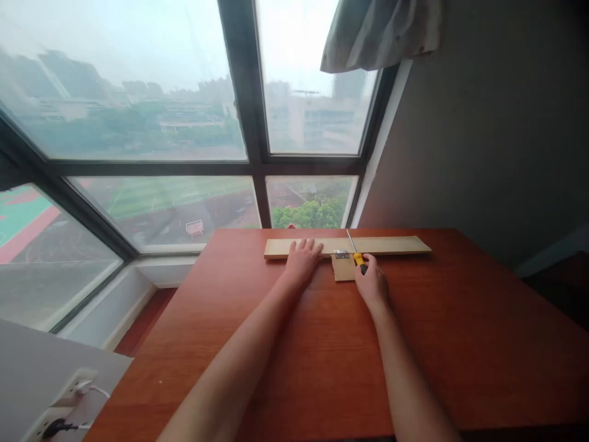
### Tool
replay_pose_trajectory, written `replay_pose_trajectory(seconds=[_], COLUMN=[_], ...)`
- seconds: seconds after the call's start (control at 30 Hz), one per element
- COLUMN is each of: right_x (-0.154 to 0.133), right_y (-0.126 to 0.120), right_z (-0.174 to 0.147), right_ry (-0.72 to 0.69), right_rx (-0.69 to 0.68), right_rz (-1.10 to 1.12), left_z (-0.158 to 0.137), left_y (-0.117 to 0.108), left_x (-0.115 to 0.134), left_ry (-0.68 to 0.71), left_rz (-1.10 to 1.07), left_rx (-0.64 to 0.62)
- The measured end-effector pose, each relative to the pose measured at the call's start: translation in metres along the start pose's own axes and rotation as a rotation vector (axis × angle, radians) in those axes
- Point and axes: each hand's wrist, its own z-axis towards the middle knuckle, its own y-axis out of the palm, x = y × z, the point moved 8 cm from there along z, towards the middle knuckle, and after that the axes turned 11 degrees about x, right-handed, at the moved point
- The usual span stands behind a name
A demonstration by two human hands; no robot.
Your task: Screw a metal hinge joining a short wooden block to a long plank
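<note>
A long pale wooden board (396, 245) lies crosswise near the far edge of the table. My left hand (304, 256) rests flat on its left half, fingers stretched out. A small metal hinge (341, 253) sits where the board meets a small piece of wood or cardboard (343, 270) on its near side. In my right hand (372, 279) is a screwdriver (359, 259) with a yellow and black handle. Its thin shaft points away across the board, tip near the far table edge. Whether any screws are in the hinge is too small to tell.
The reddish-brown wooden table (317, 356) stands against large windows with a dark frame (255, 123). A grey wall (473, 141) and a hanging curtain (381, 37) are at the right. Wall sockets with plugs (59, 423) are at the lower left.
</note>
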Motion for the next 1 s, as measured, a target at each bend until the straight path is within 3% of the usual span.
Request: replay_pose_trajectory(seconds=[0.23,0.43,0.73,1.0], right_x=[-0.004,-0.013,-0.044,-0.062], right_y=[-0.011,-0.024,-0.028,-0.027], right_z=[0.003,0.004,-0.004,-0.015], right_ry=[0.084,0.151,0.081,0.031], right_rx=[0.066,0.119,0.043,-0.050], right_rz=[0.109,0.241,0.461,0.526], left_z=[-0.004,-0.018,-0.066,-0.097], left_y=[-0.003,-0.020,-0.052,-0.076], left_x=[-0.001,-0.004,-0.017,-0.029], left_ry=[-0.023,-0.021,-0.021,0.012], left_rz=[-0.016,0.002,0.006,0.020], left_rx=[-0.001,-0.022,-0.060,-0.096])
